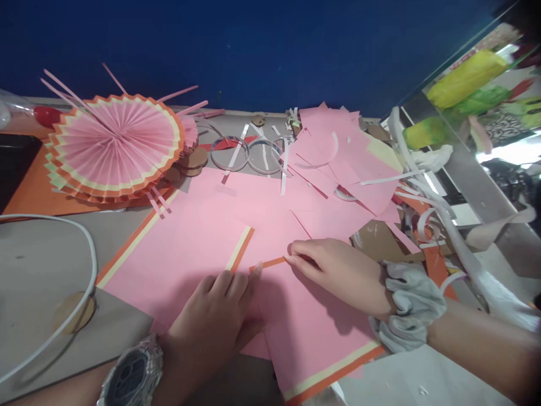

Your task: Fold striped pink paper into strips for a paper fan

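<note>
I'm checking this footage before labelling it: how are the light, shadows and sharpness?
Head view: the left hand and right hand cast soft shadows on the pink paper; head view: a bright patch washes out part of the right edge, with blurred, stretched background around it; head view: the watch face is too dark and soft to read.

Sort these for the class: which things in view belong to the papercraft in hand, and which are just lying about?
Seemingly part of the job:
bordered pink sheet
left hand, on pink paper
right hand, at an orange edge
pleated paper rosette, matching colours

Probably just lying about:
white cable
round brown disc
</note>
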Demonstrator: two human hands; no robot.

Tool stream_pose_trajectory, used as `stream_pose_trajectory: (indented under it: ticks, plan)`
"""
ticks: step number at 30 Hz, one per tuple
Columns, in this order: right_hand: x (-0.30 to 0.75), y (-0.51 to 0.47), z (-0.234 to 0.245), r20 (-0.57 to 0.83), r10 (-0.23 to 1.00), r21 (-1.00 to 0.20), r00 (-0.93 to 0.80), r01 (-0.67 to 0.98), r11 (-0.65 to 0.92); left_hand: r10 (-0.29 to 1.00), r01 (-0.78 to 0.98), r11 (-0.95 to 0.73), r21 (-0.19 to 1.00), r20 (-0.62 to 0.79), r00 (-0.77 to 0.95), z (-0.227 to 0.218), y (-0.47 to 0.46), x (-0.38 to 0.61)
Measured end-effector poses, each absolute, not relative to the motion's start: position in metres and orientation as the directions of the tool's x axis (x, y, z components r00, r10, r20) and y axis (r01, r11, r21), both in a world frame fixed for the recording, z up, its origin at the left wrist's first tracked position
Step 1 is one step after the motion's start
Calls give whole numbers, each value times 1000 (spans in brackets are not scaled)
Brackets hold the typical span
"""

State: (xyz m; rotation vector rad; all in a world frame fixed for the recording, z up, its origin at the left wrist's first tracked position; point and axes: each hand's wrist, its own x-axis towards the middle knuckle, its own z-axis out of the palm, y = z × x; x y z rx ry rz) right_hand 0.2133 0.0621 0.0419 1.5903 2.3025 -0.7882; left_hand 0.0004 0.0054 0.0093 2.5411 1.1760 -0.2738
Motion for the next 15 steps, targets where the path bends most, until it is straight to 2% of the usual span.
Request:
stream_pose_trajectory:
  ticks: [15]
  plan:
    - [213,63,42,-484,786,-300,-384,917,263,703,763,-618,190,-300,644,9,4,0]
